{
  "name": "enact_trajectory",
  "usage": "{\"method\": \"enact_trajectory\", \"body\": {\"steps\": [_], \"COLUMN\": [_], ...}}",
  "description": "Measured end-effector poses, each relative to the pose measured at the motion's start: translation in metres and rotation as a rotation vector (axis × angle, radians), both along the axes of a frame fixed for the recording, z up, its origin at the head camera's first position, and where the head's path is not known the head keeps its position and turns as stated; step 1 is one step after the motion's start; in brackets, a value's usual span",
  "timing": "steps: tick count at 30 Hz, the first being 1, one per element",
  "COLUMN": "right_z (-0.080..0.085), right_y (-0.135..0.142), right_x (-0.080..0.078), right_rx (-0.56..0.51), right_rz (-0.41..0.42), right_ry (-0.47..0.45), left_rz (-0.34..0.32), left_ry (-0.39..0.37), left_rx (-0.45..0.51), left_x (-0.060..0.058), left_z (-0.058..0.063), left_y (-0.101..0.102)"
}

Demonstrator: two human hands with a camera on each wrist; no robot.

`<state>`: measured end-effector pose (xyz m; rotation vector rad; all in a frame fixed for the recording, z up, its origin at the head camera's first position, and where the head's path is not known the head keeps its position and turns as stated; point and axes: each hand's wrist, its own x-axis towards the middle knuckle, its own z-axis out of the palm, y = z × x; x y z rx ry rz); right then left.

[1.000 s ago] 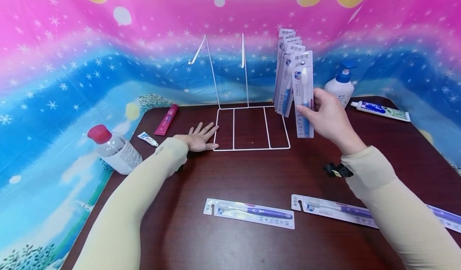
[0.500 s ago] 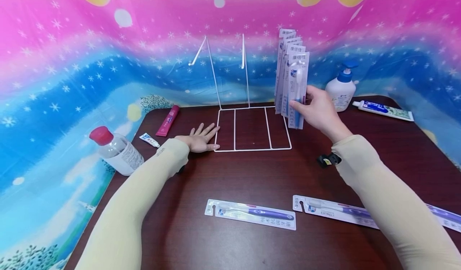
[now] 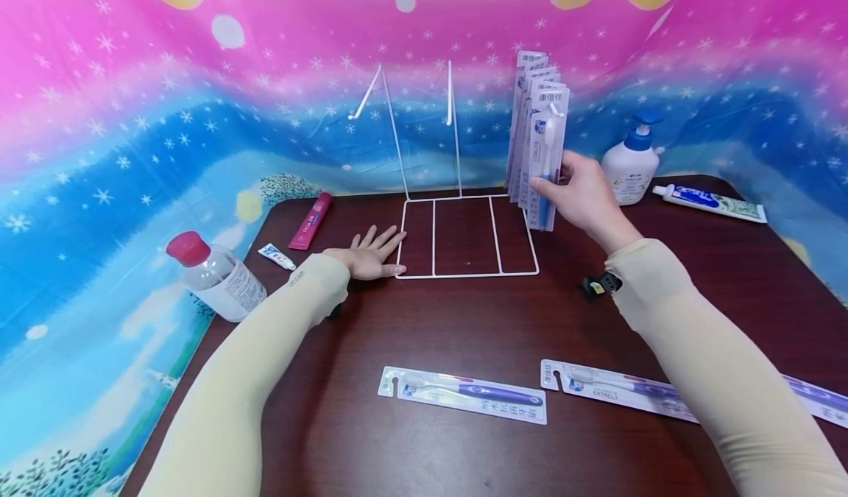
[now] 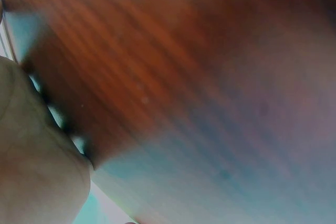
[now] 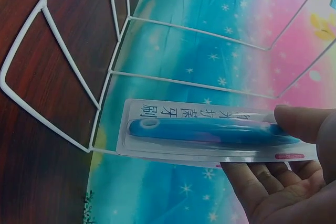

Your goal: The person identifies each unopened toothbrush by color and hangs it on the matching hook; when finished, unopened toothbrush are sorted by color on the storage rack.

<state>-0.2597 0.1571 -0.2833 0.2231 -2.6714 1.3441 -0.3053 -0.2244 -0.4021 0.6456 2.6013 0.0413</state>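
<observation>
In the head view my right hand (image 3: 589, 196) pinches a packaged blue toothbrush (image 3: 548, 160) by its lower edges, thumb in front and fingers behind. The pack stands upright at the front of a row of several toothbrush packs (image 3: 520, 125) hanging on the right hook of a white wire rack (image 3: 467, 275). The hook's tip shows through near the top of the pack. In the right wrist view the blue handle (image 5: 210, 131) lies under the thumb. My left hand (image 3: 371, 258) rests with spread fingers on the table, its thumb touching the rack's left base wire.
Purple toothbrush packs (image 3: 462, 395) lie along the table's front. At left are a red-capped bottle (image 3: 218, 276), a small tube (image 3: 277, 256) and a red tube (image 3: 311, 221). A pump bottle (image 3: 629, 169) and a toothpaste tube (image 3: 710, 202) stand and lie at right.
My right hand has moved left and away from me with the toothbrush pack, bringing it close against the hanging row and onto the hook's tip. My left hand has stayed in place.
</observation>
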Motion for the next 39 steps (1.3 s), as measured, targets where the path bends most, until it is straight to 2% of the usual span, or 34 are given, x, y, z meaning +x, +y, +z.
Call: {"method": "enact_trajectory", "body": {"steps": [17,24,28,32,35,37,39], "right_z": [-0.001,-0.002,-0.006,-0.010,-0.013,-0.018,-0.024], "right_y": [0.000,0.002,0.009,0.021,0.028,0.026,0.017], "right_x": [-0.002,-0.001,0.002,0.010,0.020,0.030,0.042], "right_rx": [-0.009,-0.055,-0.042,0.059,0.215,0.328,0.444], "right_rz": [0.001,0.040,0.060,0.021,0.001,0.037,0.120], "right_ry": [0.009,0.007,-0.032,-0.094,-0.130,-0.133,-0.126], "left_rz": [0.001,-0.002,0.002,0.012,0.017,0.024,0.031], "left_ry": [-0.010,-0.006,-0.022,-0.030,-0.032,-0.032,-0.033], "left_rx": [0.009,0.013,0.025,0.041,0.047,0.043,0.045], "left_x": [-0.001,-0.002,-0.003,-0.003,-0.002,-0.004,-0.007], "left_z": [-0.002,-0.002,-0.004,-0.003,-0.001,-0.004,-0.008], "left_y": [-0.001,-0.001,-0.002,-0.002,-0.001,-0.003,-0.004]}}
